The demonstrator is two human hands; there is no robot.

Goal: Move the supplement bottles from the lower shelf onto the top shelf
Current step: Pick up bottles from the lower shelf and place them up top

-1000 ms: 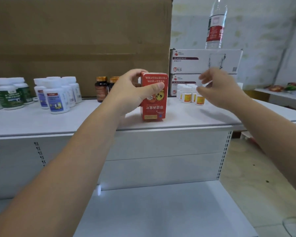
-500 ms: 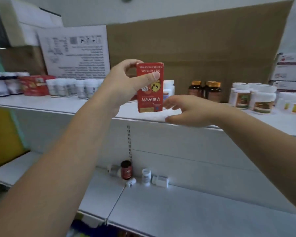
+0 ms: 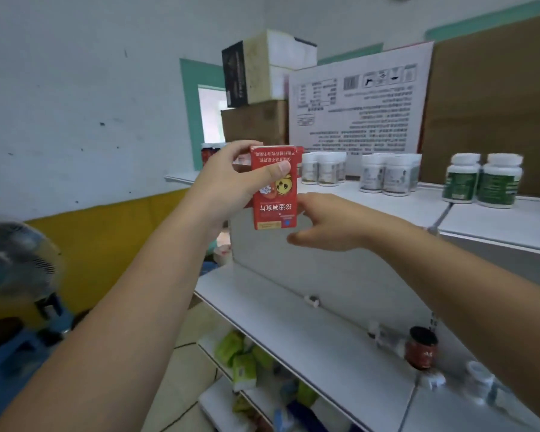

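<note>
Left hand (image 3: 231, 185) at mid-frame, pinching a red printed cardboard carton (image 3: 275, 194) upside-down, thumb across the front, fingers behind the top. Right hand (image 3: 328, 226) spread and empty, fingertips just beside the carton's lower right edge (touching or not: cannot tell). Carton level with the front lip of the white metal top shelf (image 3: 412, 204), left of the white-capped plastic bottles (image 3: 325, 169) there. Probably light, stiff yet crushable; best gripped across the flat faces. Lower right of the frame, on the white lower shelf (image 3: 293, 322): a dark red jar with black lid (image 3: 420, 347) and small white bottles (image 3: 480, 381), blurred. Likely smooth and rigid; take round the body, not the cap.
</note>
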